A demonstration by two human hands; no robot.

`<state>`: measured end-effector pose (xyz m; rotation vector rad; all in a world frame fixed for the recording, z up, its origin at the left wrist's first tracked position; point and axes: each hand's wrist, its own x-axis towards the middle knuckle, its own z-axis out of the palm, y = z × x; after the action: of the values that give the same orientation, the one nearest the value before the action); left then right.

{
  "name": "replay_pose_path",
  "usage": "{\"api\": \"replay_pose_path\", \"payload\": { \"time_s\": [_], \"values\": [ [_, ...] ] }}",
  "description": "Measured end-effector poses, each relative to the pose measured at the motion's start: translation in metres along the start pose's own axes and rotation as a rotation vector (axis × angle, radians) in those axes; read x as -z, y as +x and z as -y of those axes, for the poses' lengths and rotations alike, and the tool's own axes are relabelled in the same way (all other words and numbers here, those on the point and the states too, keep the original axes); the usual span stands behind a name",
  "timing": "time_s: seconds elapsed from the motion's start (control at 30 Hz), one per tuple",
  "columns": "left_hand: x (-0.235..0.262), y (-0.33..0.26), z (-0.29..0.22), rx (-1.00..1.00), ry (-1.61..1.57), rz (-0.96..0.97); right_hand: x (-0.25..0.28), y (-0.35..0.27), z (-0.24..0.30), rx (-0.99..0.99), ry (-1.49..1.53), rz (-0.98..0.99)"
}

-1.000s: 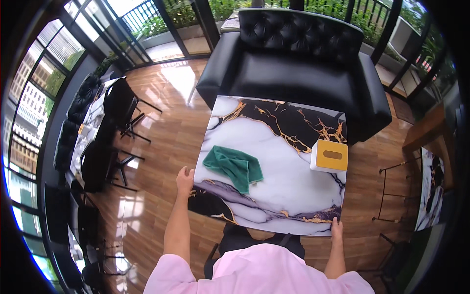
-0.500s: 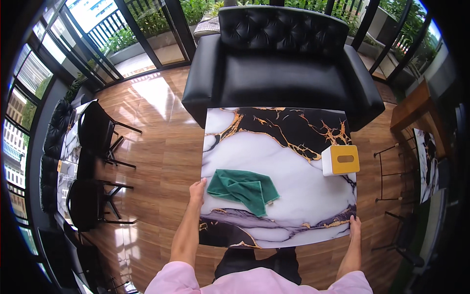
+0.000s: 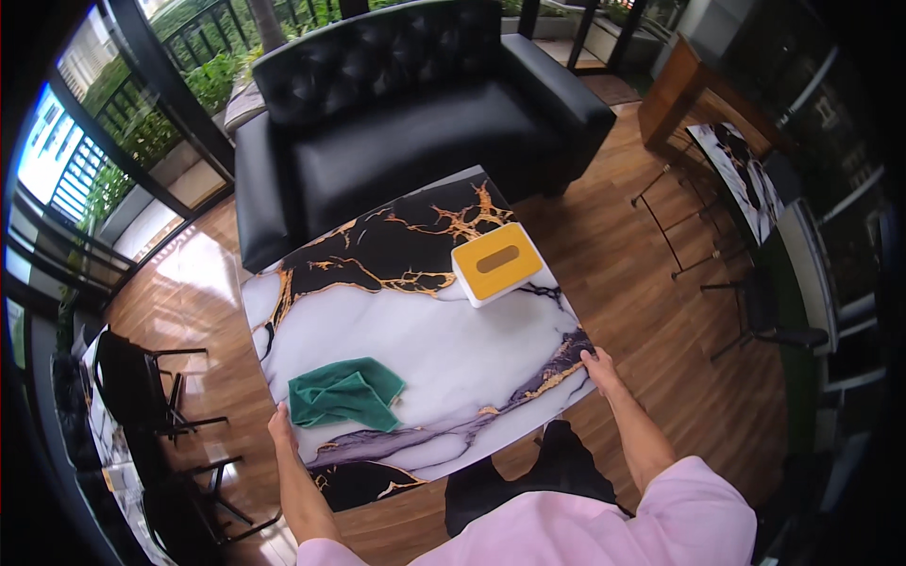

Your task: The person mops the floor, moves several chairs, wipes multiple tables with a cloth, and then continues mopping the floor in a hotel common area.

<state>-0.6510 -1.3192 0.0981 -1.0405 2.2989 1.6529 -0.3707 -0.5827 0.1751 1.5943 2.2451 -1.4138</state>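
Observation:
A square table (image 3: 434,344) with a black, white and gold marble-pattern top stands before me, tilted in view. My left hand (image 3: 281,426) is closed on its left edge near the front corner, and my right hand (image 3: 600,370) grips the right edge. The fingers are partly hidden at the rim, with the right thumb on the top. Beside my left hand lies a crumpled green cloth (image 3: 344,394) on the tabletop. A white tissue box with a yellow slotted lid (image 3: 510,277) rests toward the far right corner.
A black leather sofa (image 3: 396,141) stands just past the table's far edge. Black chairs (image 3: 142,387) are at the left by other marble-pattern tables. On the right are another marble-pattern table (image 3: 736,179), a wooden piece of furniture (image 3: 675,90) and a black chair (image 3: 755,321).
My view has turned right, so the sofa and table appear slanted and shifted left. Both hands stay on the table's edges. The cloth and tissue box keep their places on the top.

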Motion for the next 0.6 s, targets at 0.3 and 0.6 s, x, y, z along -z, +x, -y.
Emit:
{"api": "replay_pose_path", "payload": {
  "time_s": [0.3,0.6],
  "values": [
    [-0.107,-0.21,-0.116,-0.818,0.378,-0.267,0.061,0.005,-0.035,0.096,-0.028,0.208],
    [-0.358,-0.601,-0.077,-0.609,0.102,0.687,0.264,0.027,-0.266,-0.026,-0.212,0.296]
  ]
}}
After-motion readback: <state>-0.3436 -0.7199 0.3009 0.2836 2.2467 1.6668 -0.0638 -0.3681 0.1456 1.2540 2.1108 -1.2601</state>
